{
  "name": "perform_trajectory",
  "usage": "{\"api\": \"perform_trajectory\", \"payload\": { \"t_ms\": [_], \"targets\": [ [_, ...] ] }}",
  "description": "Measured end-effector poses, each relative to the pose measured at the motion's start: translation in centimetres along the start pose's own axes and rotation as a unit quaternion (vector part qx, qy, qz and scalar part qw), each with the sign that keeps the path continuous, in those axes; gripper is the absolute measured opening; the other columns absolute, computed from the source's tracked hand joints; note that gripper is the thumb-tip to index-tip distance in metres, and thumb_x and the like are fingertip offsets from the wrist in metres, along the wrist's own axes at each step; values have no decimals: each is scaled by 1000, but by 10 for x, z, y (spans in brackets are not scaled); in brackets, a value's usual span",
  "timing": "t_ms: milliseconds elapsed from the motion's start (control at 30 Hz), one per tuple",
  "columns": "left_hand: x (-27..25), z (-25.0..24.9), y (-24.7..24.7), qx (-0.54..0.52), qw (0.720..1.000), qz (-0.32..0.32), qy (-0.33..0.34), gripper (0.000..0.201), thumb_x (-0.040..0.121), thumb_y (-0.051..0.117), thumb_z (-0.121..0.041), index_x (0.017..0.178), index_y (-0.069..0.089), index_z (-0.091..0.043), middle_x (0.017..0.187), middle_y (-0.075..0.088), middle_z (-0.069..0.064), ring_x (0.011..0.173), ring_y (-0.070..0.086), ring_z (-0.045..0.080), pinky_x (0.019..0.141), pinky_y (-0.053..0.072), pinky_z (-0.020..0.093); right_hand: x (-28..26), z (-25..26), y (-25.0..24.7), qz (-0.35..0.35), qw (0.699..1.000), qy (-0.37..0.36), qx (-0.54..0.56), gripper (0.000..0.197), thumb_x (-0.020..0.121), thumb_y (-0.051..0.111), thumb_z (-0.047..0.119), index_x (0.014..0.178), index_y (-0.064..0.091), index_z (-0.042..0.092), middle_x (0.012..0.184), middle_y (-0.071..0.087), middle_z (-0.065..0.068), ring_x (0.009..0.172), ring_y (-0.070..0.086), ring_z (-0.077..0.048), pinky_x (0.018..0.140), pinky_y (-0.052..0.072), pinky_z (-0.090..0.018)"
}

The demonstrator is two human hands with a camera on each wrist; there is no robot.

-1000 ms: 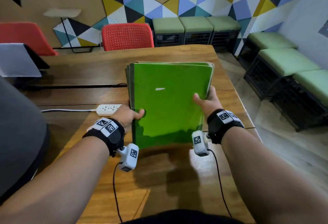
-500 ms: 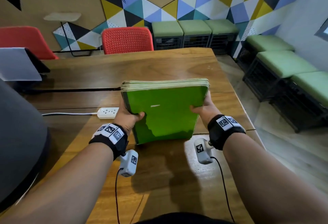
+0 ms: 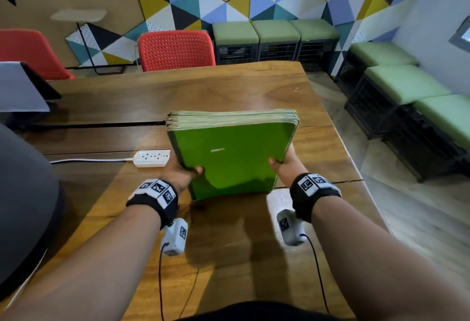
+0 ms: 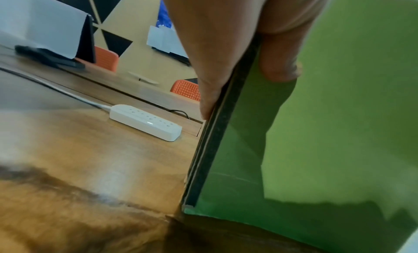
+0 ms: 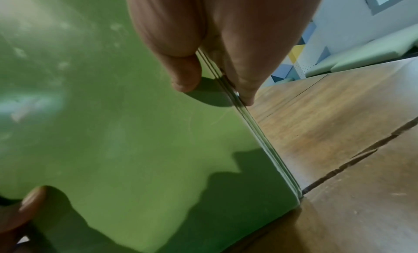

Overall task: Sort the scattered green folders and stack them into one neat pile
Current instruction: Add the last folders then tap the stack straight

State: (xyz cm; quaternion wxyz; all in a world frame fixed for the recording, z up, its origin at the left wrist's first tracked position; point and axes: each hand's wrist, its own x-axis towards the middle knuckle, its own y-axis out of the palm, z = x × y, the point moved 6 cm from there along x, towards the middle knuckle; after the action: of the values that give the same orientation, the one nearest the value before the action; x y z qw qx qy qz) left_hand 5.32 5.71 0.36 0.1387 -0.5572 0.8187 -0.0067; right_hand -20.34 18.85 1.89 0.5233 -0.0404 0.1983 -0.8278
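Chairs in red mesh (image 3: 175, 50) stand behind the far edge of the wooden desk (image 3: 229, 86), and a covered dark stand (image 3: 28, 86) sits toward its far left corner. Nearer, a white power strip (image 3: 152, 158) lies on the desk with its cord running off to the left, just beside the left hand (image 3: 179, 172). That hand grips the left edge of the stack of green folders (image 3: 229, 160), thumb curled over the front cover and fingers (image 4: 214, 60) wrapped behind the dark spine edge. The stack stands on its lower edge on the desk, near the middle, tilted with its top leaning away from the person, the paper edges on top gathered fairly evenly. The right hand (image 3: 287, 164) grips the right edge in the same manner, thumb (image 5: 178, 60) pressed on the front cover and fingers behind. A crack in the desk (image 5: 361, 160) runs toward the right edge beside the lower right corner of the stack. Green-cushioned stools (image 3: 401, 84) line the floor beyond the right edge.
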Motion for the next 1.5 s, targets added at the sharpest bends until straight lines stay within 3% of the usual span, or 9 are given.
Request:
{"api": "perform_trajectory", "payload": {
  "t_ms": [133, 267, 433, 567, 667, 833, 1100, 1300, 1500],
  "targets": [
    [13, 10, -5, 134, 991, 17, -22, 71, 76, 73, 2, 138, 42, -9, 125, 60, 11, 122, 55, 27, 106, 43, 47, 16, -16, 3, -7, 997, 49, -55, 57, 93, 52, 3, 141, 25, 15, 116, 52, 1, 117, 52, -23, 96, 43, -34],
    [11, 24, 4, 153, 985, 65, -42, 71, 88, 58, 9, 148, 25, -10, 139, 53, 14, 133, 46, 29, 100, 36, 24, 14, -48, 14, 19, 984, 115, -132, 52, 95, 50, 9, 141, 25, 13, 120, 56, -9, 115, 56, -31, 91, 45, -37],
    [9, 26, -3, 253, 967, 11, -38, 64, 91, 63, -19, 143, 27, -11, 131, 60, 13, 119, 56, 32, 88, 43, 31, 24, -54, 11, 25, 973, 127, -191, 49, 94, 51, 17, 138, 30, 19, 116, 59, -8, 109, 59, -31, 91, 49, -40],
    [8, 28, 5, 351, 929, 27, -117, 74, 96, 52, -40, 149, 20, 0, 152, 37, 20, 138, 41, 34, 109, 36, 41, 21, -60, 6, 14, 964, 175, -198, 26, 98, 47, 27, 116, 42, 9, 106, 57, -10, 97, 58, -30, 83, 47, -38],
    [8, 50, 7, 378, 905, 53, -186, 71, 99, 41, -46, 147, 27, 5, 152, 37, 21, 137, 43, 34, 107, 37, 39, 18, -74, 15, 28, 957, 229, -176, 37, 99, 44, 30, 124, 50, 3, 117, 61, -18, 105, 60, -33, 88, 48, -38],
    [11, 78, 8, 422, 869, 106, -235, 73, 100, 38, -47, 148, 25, 6, 150, 40, 22, 133, 47, 33, 105, 41, 38, 16, -98, 37, 52, 939, 287, -181, 43, 99, 45, 30, 132, 48, 3, 124, 60, -18, 112, 59, -33, 95, 49, -43],
    [75, 51, -4, 448, 864, 74, -217, 75, 99, 38, -51, 150, 23, 2, 155, 32, 19, 139, 40, 32, 108, 37, 39, 80, -78, 46, 15, 947, 274, -166, 43, 100, 42, 28, 136, 44, 4, 131, 55, -18, 118, 55, -33, 95, 47, -42],
    [116, 55, 2, 474, 847, 69, -229, 72, 97, 43, -50, 147, 30, 1, 149, 42, 19, 132, 48, 33, 104, 42, 39, 114, -90, 52, 12, 936, 285, -206, 38, 100, 41, 24, 128, 49, -1, 124, 58, -19, 113, 57, -32, 82, 44, -32],
    [131, 69, 11, 505, 820, 78, -257, 65, 95, 50, -48, 134, 48, 3, 131, 58, 20, 115, 60, 32, 95, 49, 38, 131, -104, 59, 15, 921, 302, -244, 36, 98, 46, 25, 124, 51, 1, 120, 58, -18, 111, 57, -32, 87, 46, -37]
  ]
}}
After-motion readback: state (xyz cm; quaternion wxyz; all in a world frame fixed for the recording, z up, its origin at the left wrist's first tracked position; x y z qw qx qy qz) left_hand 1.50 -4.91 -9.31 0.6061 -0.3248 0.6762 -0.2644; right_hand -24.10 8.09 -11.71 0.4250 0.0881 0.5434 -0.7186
